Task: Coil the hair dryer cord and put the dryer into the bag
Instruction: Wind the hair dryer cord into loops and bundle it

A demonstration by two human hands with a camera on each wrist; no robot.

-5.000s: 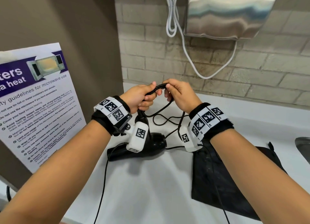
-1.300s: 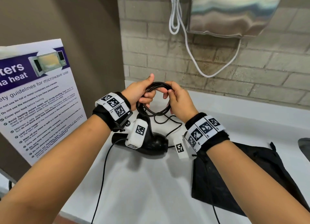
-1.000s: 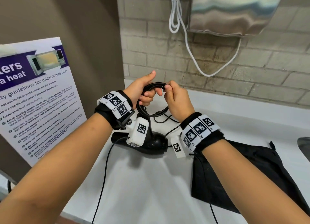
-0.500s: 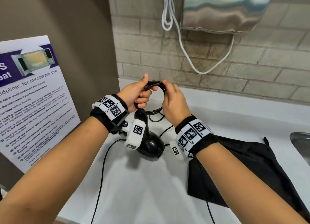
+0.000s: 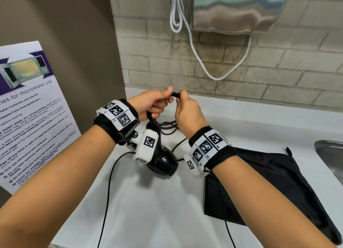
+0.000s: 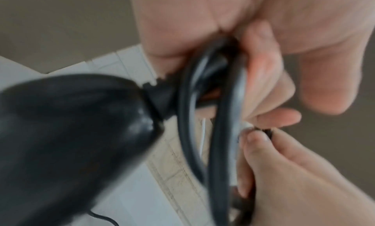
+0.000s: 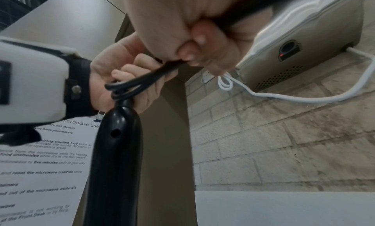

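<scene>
While cord point(image 5: 168, 126) coils are gripped in left hand point(image 5: 150, 104) and pinched by right hand point(image 5: 187, 112), hair dryer point(image 5: 162, 163) hangs below left hand, handle upward, long axis near-vertical; bag point(image 5: 274, 182) lies flat beneath right wrist.

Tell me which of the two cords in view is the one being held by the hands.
The black hair dryer cord, pinched between both hands above the counter. The white cord hangs untouched on the brick wall.

A glossy black plastic dryer point(image 5: 161, 164), matt black cloth bag point(image 5: 269, 182), smooth white counter point(image 5: 157, 210) and brushed-metal wall unit point(image 5: 237, 8) are seen.
</scene>
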